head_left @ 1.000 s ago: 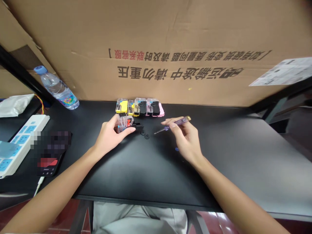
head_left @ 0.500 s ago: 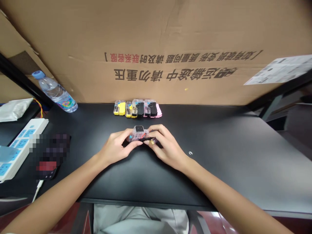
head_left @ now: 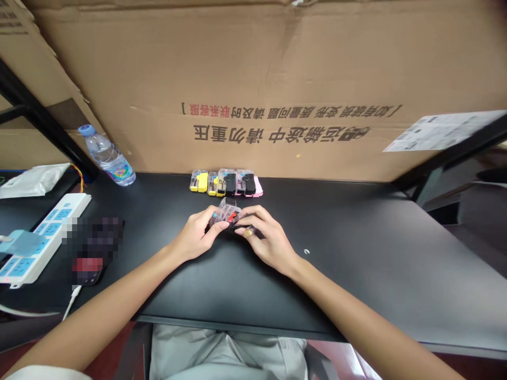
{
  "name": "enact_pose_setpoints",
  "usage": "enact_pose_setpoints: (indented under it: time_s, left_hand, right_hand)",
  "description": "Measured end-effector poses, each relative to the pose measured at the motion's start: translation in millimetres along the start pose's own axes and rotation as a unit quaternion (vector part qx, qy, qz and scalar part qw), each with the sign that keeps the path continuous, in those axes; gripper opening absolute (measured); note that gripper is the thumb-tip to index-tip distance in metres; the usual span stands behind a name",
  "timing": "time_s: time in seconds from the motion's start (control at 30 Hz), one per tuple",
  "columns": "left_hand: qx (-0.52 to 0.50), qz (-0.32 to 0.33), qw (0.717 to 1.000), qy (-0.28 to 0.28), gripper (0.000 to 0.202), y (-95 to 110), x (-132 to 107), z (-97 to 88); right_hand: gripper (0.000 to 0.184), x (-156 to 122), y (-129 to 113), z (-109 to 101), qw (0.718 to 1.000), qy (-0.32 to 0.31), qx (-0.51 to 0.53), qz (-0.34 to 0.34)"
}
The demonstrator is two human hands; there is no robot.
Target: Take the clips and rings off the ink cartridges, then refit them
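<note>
My left hand (head_left: 197,232) is closed around the left side of a small clear plastic device (head_left: 227,212), which has a dark square face at its top and red and blue parts inside. My right hand (head_left: 266,236) is closed too, its fingertips at the device's right edge. A small gold-coloured piece (head_left: 249,231) shows between the right thumb and fingers; its kind I cannot make out. Just behind the device stands a row of similar clear-cased devices (head_left: 227,182) with yellow, black and pink parts. The device's underside is hidden by my fingers.
A small white C-shaped piece (head_left: 306,252) lies right of my right hand. On the left are a water bottle (head_left: 111,158), a white power strip (head_left: 51,227), a phone (head_left: 97,248) on a cable and a white packet (head_left: 35,181). Cardboard (head_left: 277,68) walls the table's back.
The device has tilted in my hands, showing more of its clear body and red part and less of its dark face. My view has shifted slightly, so the surroundings sit differently.
</note>
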State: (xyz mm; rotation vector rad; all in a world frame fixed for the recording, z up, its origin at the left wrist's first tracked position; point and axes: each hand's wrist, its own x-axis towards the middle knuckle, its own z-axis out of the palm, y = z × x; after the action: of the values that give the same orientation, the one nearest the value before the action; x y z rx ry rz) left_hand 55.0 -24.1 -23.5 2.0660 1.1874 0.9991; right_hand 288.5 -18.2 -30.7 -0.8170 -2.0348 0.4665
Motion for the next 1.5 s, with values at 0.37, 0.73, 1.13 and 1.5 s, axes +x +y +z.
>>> enact_pose_setpoints:
  time_s: [0.37,0.73,1.13,1.5]
  left_hand:
    - [-0.053,-0.003,0.998,-0.032,0.028,-4,3,-2.3]
    - [-0.096,0.013,0.995,-0.037,0.043,-8,4,-9.6]
    - [-0.007,0.059,0.998,-0.035,0.039,-23,10,-11.7]
    - [0.142,-0.113,0.969,0.166,0.055,-50,20,-78.3]
  right_hand:
    - [0.014,5,-3,-1,1.000,-0.010,-0.009,-0.014]
    - [0.038,13,-9,-5,0.992,-0.026,0.070,0.103]
    - [0.045,22,7,7,0.999,-0.012,-0.026,0.018]
    - [0.032,26,55,-48,0.953,0.091,-0.230,0.175]
